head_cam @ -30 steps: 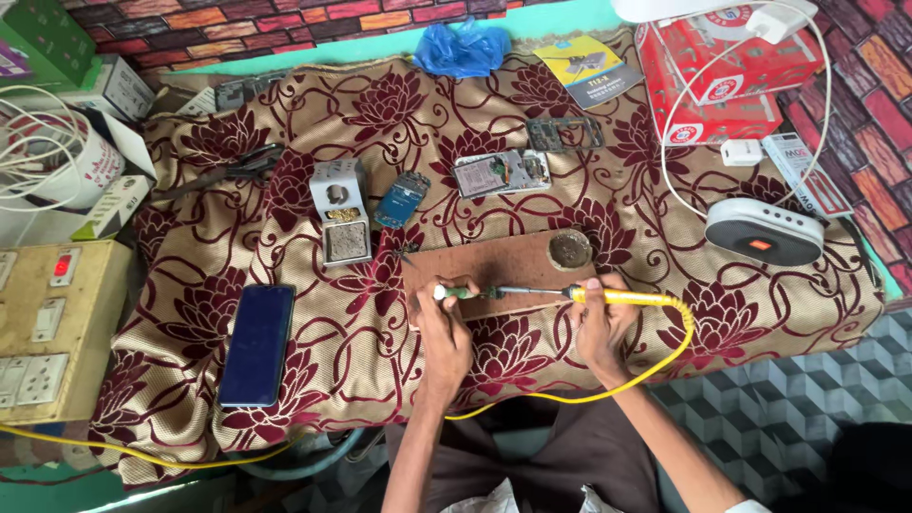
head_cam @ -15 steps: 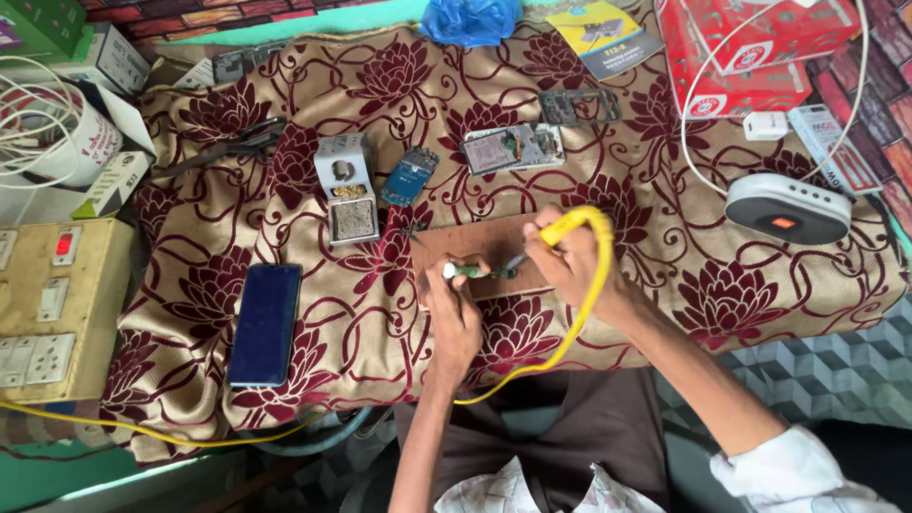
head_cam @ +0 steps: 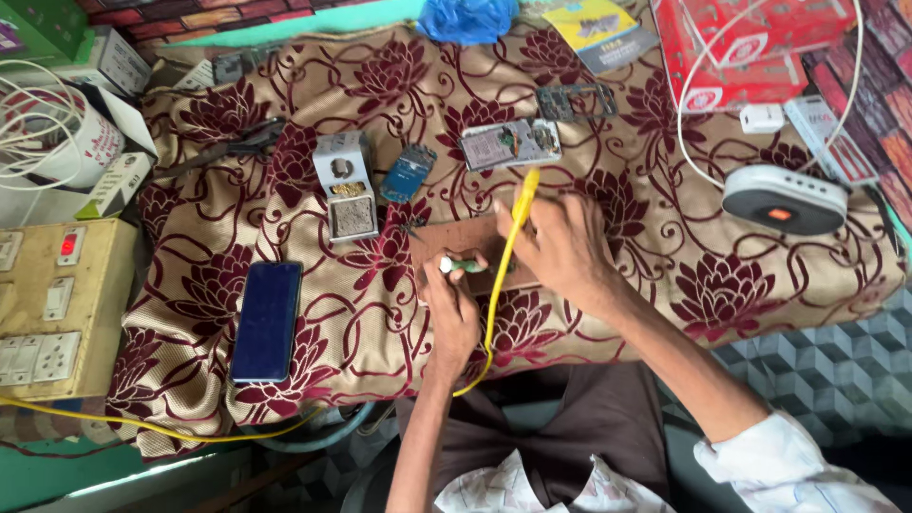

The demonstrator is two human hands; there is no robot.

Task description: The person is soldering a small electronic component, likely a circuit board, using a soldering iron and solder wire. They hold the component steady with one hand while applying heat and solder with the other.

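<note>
A: Left hand (head_cam: 454, 309)?
B: Closed around a small tool with a green grip and white end (head_cam: 463, 266), low on the brown board (head_cam: 446, 239) mid-desk. Tip hidden behind the hand.

A: Right hand (head_cam: 562, 249)?
B: Gripping a yellow-handled iron (head_cam: 522, 199); handle points up and away from the person. Its yellow cord (head_cam: 491, 313) runs down between the two hands and off the near edge of the desk (head_cam: 665, 285). Hand covers the right part of the board.

A: Hands touching?
B: Just beside each other; contact, cannot tell.

A: Desk surface?
B: Cloth, tan with maroon flowers.

A: Around the board?
B: Opened phone body (head_cam: 510, 143) just beyond the iron's handle, bare phone frame (head_cam: 576, 101) farther back. Small blue circuit board (head_cam: 408, 173) to the left, next to a grey stand holding brass wool (head_cam: 346, 184). Dark phone (head_cam: 267, 321) face up, well left of the left hand.

A: Edges?
B: Beige switchboard (head_cam: 52, 309) far left, white speaker with an orange spot (head_cam: 785, 199) on the right, red boxes (head_cam: 750, 43) at top right, blue bag (head_cam: 467, 19) at top centre.
</note>
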